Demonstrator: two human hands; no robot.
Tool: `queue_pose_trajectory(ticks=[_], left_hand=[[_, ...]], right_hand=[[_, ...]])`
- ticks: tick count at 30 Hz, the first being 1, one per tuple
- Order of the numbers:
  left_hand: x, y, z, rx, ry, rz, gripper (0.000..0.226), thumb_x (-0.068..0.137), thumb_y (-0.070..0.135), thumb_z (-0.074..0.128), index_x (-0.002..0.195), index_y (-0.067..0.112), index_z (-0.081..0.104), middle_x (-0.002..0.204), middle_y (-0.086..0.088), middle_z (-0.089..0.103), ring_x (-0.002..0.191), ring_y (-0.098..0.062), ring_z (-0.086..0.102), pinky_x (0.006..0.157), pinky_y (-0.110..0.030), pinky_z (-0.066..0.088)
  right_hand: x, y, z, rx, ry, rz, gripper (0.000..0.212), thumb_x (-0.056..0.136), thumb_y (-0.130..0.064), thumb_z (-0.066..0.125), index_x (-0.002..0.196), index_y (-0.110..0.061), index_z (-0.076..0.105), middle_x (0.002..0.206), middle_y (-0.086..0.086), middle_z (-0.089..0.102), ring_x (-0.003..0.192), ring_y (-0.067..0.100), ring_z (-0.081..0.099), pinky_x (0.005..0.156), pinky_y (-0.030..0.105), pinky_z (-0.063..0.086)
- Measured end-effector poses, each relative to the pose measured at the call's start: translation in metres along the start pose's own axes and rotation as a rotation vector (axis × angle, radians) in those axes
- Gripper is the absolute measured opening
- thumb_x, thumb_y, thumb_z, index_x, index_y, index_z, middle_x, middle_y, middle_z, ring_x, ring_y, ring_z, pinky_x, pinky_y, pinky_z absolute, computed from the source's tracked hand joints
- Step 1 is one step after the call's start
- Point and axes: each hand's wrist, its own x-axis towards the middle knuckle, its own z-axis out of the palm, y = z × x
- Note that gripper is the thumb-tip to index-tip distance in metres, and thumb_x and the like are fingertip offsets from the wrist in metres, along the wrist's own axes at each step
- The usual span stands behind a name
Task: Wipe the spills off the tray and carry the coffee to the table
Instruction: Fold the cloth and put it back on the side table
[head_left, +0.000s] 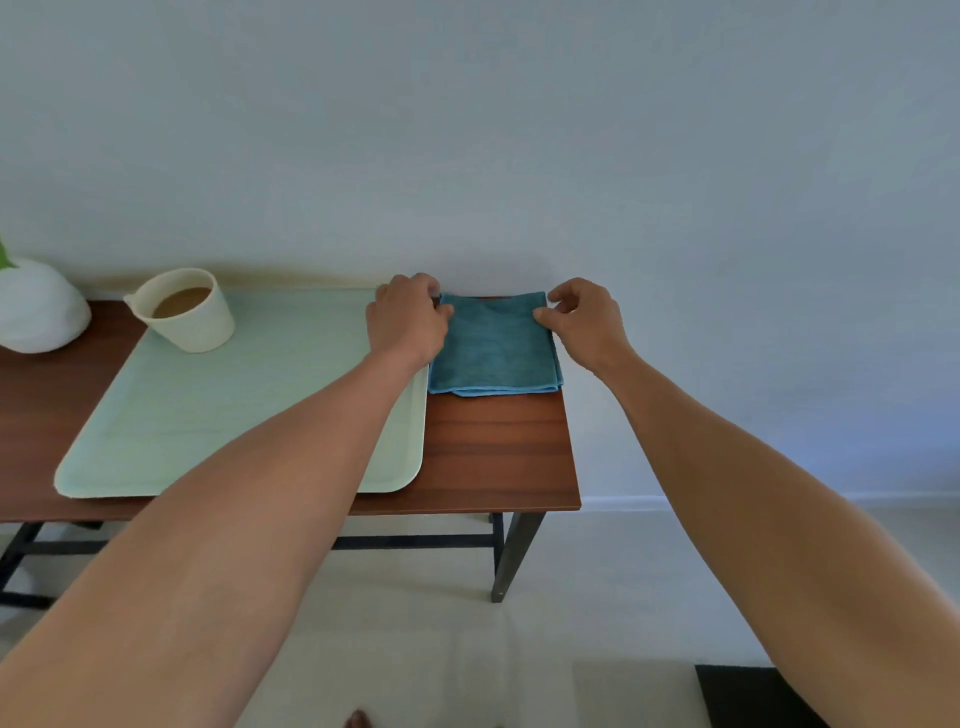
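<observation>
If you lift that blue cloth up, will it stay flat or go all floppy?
Probably floppy: the blue cloth is soft folded fabric, so it would likely sag and unfold. It looks light, since the left hand and right hand only pinch its far corners.

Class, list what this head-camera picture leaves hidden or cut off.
- Tray: part of its right side and near rim covered by the left forearm.
- White vase: cut by the left edge.
- Cloth far corners: under left hand and right hand.

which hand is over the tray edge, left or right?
The left hand: it overlaps the pale green tray's far right corner. The right hand is beyond the blue cloth.
</observation>
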Motion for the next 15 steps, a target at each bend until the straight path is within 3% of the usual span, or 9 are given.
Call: queue_pose_trajectory(ticks=[2,5,7,12,15], left_hand=[[-0.006,-0.001,0.001,0.045,0.026,0.038,0.047,0.097,0.037,0.062,0.141,0.021,0.055,0.138,-0.006,0.058,0.130,-0.032,0.047,0.105,-0.044,0.035],[-0.020,-0.005,0.002,0.142,0.026,0.230,0.045,0.100,0.040,0.053,0.140,0.021,0.059,0.142,0.000,0.060,0.135,-0.026,0.047,0.109,-0.044,0.030],[-0.029,-0.006,0.002,0.219,-0.031,0.323,0.047,0.100,0.042,0.047,0.139,0.019,0.061,0.144,0.003,0.059,0.141,-0.020,0.043,0.114,-0.043,0.024],[-0.041,-0.006,0.010,0.466,-0.218,0.386,0.060,0.104,0.051,0.027,0.153,0.019,0.043,0.163,0.003,0.038,0.157,-0.017,0.014,0.124,-0.050,-0.004],[-0.037,-0.006,0.013,0.488,-0.262,0.373,0.062,0.106,0.049,0.023,0.159,0.018,0.030,0.168,0.001,0.027,0.158,-0.018,0.007,0.123,-0.048,-0.002]], right_hand=[[-0.009,0.001,0.003,-0.134,0.074,-0.087,0.030,0.093,-0.032,0.069,0.120,-0.023,0.063,0.107,-0.005,0.061,0.092,0.013,0.058,0.076,0.032,0.048],[-0.027,0.001,0.007,-0.255,0.091,-0.294,0.026,0.099,-0.025,0.058,0.123,-0.018,0.066,0.124,-0.003,0.062,0.111,0.018,0.058,0.088,0.038,0.050],[-0.035,0.002,0.011,-0.396,0.043,-0.373,0.031,0.100,-0.023,0.055,0.127,-0.012,0.068,0.134,0.002,0.063,0.125,0.025,0.053,0.102,0.042,0.042],[-0.043,0.005,0.021,-0.730,-0.042,-0.364,0.041,0.106,-0.037,0.040,0.134,-0.015,0.060,0.152,-0.001,0.051,0.146,0.023,0.035,0.113,0.047,0.025],[-0.039,0.005,0.025,-0.764,-0.078,-0.322,0.047,0.108,-0.039,0.031,0.146,-0.016,0.049,0.161,-0.002,0.039,0.152,0.023,0.025,0.119,0.050,0.021]])
